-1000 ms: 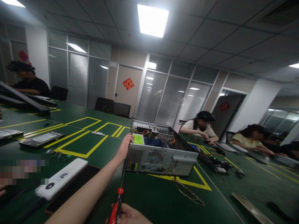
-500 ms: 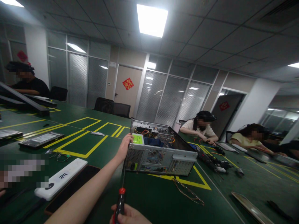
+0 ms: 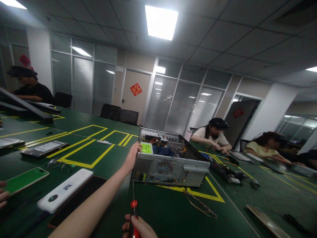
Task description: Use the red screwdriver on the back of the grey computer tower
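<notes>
An open computer case (image 3: 183, 170) lies on the green table, its rear panel with fan grille facing me. My left hand (image 3: 134, 153) grips the case's left rear edge, fingers over the power supply with its yellow-green label (image 3: 147, 148). In my right hand (image 3: 141, 228) is a screwdriver (image 3: 134, 210) with a red and black handle. Its shaft points up to the lower left corner of the rear panel. Whether the tip sits in a screw is too small to tell. Cables and a blue part show inside the case.
Left of my arm lie a white power bank (image 3: 65, 190), a dark phone (image 3: 76, 201), glasses (image 3: 60, 165) and a hard drive (image 3: 44, 148). Another person's hand (image 3: 3, 195) touches a green-screened phone (image 3: 27, 181). Right of the case are more glasses (image 3: 200, 205) and black cables (image 3: 228, 173).
The screwdriver has turned, showing more red on its handle, and its handle has shifted slightly right with my right hand. My left hand and the case have stayed put.
</notes>
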Available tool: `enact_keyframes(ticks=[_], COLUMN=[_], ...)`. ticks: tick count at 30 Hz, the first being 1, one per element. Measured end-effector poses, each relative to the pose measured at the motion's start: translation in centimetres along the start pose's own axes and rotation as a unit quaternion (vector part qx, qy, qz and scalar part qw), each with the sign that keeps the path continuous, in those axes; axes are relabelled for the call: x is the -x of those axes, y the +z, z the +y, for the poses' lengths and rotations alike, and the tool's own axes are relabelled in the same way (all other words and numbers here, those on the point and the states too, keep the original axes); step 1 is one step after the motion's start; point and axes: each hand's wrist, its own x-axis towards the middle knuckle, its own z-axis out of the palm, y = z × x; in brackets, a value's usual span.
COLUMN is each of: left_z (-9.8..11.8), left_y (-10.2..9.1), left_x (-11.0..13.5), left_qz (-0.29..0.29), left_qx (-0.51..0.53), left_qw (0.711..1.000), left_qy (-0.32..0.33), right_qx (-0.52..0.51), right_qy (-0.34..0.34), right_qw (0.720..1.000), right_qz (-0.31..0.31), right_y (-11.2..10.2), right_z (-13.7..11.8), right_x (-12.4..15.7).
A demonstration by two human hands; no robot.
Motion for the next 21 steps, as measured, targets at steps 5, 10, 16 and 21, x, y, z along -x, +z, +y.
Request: enact_keyframes(ticks=[5, 10, 16, 21], left_z=[-0.1, 0.1, 0.4, 0.6], left_y=[0.1, 0.1, 0.0, 0.0], left_x=[0.0, 0.0, 0.0, 0.0], left_qz=[0.000, 0.006, -0.001, 0.000], left_qx=[-0.002, -0.003, -0.001, 0.000], left_qw=[1.000, 1.000, 1.000, 1.000], left_qy=[-0.005, -0.005, -0.006, -0.015], right_qx=[-0.027, 0.005, 0.003, -0.023], right_qy=[0.017, -0.006, 0.026, 0.068], right_qw=[0.996, 0.988, 0.988, 0.989], right_qz=[0.086, 0.151, 0.150, 0.132], right_y=[1.8, 2.0, 1.3, 1.7], right_z=[-1.5, -2.6, -2.7, -2.7], right_x=[1.9, 2.7, 2.3, 1.9])
